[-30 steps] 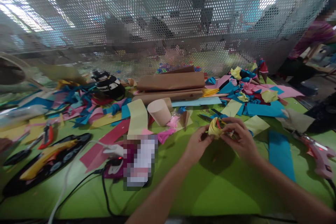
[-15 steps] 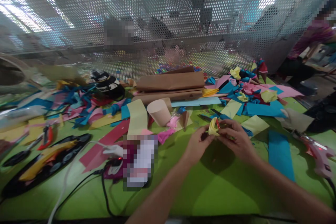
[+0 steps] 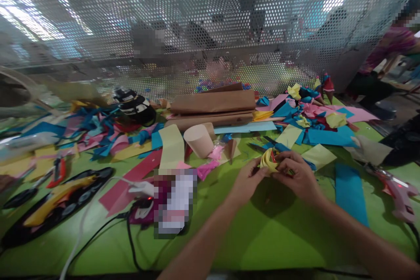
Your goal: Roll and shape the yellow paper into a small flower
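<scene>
Between my two hands, above the green table [image 3: 262, 245], is a small folded yellow paper piece [image 3: 269, 162] with a bit of red at its inner side. My left hand [image 3: 246, 180] pinches its left edge. My right hand [image 3: 297, 177] grips the right side, with its fingers bent around the paper. Scissors with blue handles [image 3: 281, 146] lie just behind the hands, partly hidden by them. A pale paper roll [image 3: 198, 140] and a bright pink piece [image 3: 206, 169] are to the left.
A pink glue gun [image 3: 398, 194] rests at the right. At the left are a black tray [image 3: 78, 194], red-handled pliers [image 3: 58, 171] and a power strip with cables [image 3: 143, 212]. Brown paper rolls [image 3: 213, 101] and coloured scraps line the back. A person [image 3: 387, 52] is at the far right.
The yellow paper has turned and shows more of its folded layers. The fingers of my right hand have shifted slightly on it; my left hand has barely moved.
</scene>
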Demonstrator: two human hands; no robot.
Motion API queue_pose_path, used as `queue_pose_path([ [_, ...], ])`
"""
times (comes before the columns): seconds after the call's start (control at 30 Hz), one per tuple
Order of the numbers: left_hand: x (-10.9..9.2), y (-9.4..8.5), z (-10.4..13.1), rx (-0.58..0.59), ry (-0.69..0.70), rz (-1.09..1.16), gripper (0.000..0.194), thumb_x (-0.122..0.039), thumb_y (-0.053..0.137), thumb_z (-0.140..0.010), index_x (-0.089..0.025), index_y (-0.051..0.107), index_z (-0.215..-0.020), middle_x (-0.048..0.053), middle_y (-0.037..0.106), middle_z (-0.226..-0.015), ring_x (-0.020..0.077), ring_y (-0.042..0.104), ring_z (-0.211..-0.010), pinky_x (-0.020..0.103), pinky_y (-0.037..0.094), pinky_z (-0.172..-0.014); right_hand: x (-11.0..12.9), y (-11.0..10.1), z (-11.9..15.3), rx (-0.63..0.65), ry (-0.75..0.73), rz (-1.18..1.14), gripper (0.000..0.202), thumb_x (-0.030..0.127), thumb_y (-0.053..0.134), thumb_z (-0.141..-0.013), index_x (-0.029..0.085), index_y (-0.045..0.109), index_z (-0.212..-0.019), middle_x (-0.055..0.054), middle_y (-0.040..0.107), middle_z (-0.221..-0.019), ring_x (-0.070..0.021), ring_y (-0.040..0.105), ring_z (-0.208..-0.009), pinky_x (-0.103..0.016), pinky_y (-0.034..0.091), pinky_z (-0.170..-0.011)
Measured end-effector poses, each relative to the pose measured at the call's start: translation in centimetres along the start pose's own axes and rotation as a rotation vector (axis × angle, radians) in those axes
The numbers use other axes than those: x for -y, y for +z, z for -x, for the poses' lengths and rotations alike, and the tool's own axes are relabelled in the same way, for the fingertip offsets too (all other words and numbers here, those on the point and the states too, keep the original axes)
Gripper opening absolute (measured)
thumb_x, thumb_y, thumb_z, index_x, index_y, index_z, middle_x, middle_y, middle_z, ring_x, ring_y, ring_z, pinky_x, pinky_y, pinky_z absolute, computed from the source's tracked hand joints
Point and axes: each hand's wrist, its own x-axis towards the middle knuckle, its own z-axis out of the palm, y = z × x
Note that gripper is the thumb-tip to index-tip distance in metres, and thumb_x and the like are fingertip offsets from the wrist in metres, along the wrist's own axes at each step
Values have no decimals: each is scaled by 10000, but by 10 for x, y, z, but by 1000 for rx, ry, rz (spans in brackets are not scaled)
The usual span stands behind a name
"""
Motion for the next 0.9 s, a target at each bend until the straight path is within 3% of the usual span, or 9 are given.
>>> queue_pose_path([
  [0.33,8,-3,-1,-53,-45,26,417,-458,647,-904,-167,681,-1201,104,727,-1144,257,636,-1091,369,501,-965,2,-6,-2,11,17,-32,102,335,667,-933,248,709,-964,-101,642,-1143,-270,626,-1101,-416,545,-908],
  [0.9,5,-1,0,-8,-60,64,525,-513,684,-859,-155,654,-1243,114,705,-1177,258,637,-1078,376,506,-956,0,-3,-1,68,-10,-4,118,240,607,-945,243,721,-915,-102,638,-1161,-272,611,-1135,-423,532,-919],
])
